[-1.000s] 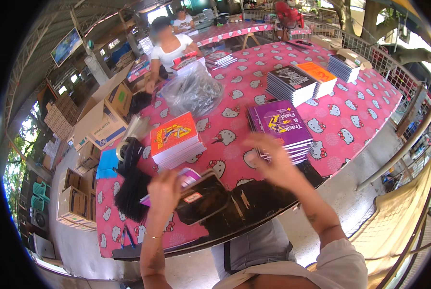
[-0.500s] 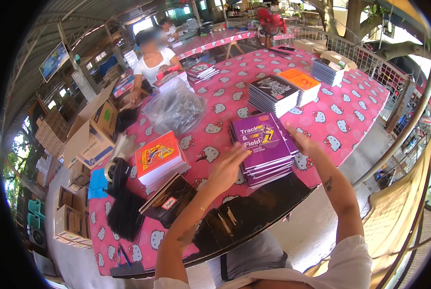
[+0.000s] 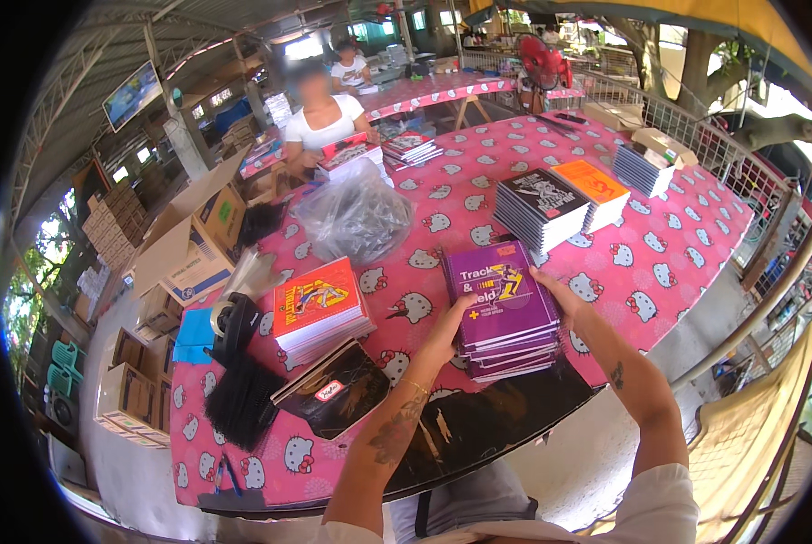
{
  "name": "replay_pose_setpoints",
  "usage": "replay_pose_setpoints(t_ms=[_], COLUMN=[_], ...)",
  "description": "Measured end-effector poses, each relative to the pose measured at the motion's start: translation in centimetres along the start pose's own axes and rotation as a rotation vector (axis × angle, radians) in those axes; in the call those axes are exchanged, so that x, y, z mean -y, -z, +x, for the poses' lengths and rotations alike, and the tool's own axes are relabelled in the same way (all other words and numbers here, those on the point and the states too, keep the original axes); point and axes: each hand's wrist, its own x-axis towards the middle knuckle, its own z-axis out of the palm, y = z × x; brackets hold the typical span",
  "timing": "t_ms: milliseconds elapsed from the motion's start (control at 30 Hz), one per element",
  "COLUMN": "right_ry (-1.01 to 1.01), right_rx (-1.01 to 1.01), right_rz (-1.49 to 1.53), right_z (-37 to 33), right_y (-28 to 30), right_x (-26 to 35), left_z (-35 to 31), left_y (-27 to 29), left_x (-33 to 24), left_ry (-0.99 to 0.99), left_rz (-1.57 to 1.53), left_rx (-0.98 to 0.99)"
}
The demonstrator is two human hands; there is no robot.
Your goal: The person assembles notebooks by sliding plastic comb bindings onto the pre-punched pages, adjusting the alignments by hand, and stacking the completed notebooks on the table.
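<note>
A stack of purple notebooks (image 3: 511, 313) stands on the pink patterned tablecloth in front of me, its lower ones slightly uneven. My left hand (image 3: 453, 328) is closed on the stack's left side, with the thumb over the top cover. Along the right side my right hand (image 3: 558, 297) grips the same stack near its far corner. Some fingers of both hands are hidden by the notebooks. Close to my left forearm lie a black folder (image 3: 335, 388) with a small label and a pile of red-orange notebooks (image 3: 322, 304).
Beyond the purple stack are black notebooks (image 3: 542, 207) and orange notebooks (image 3: 593, 186). A clear plastic bag (image 3: 356, 213), a tape dispenser (image 3: 233, 326) and an open carton (image 3: 197, 245) sit to the left. Across the table, a co-worker (image 3: 324, 122) handles red notebooks.
My left hand has come down from above the cover to the stack's left side. My right hand has closed in on its right side. The purple notebooks look more evenly lined up.
</note>
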Motion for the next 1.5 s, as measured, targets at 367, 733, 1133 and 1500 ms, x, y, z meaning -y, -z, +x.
replay_pose_setpoints(t_ms=[367,733,1133,1500], right_ry=[0.143,0.724,1.272,1.296], right_rx=[0.012,-0.323,-0.561,-0.543], right_rz=[0.095,-0.174,-0.62,-0.603], right_z=[-3.1,-12.4,-20.9,-18.4], right_y=[-1.1,-6.2,-6.2,-6.0], right_x=[-2.7,-9.1,-14.9,-18.4], left_z=[-3.5,-7.6,-5.9,-7.4], left_y=[0.5,0.6,3.7,-4.8], left_x=[1.0,0.5,2.4,0.9], left_ry=[0.062,0.023,0.015,-0.001], left_rz=[-0.05,-0.125,-0.034,-0.176], left_rx=[0.026,0.09,0.433,0.368])
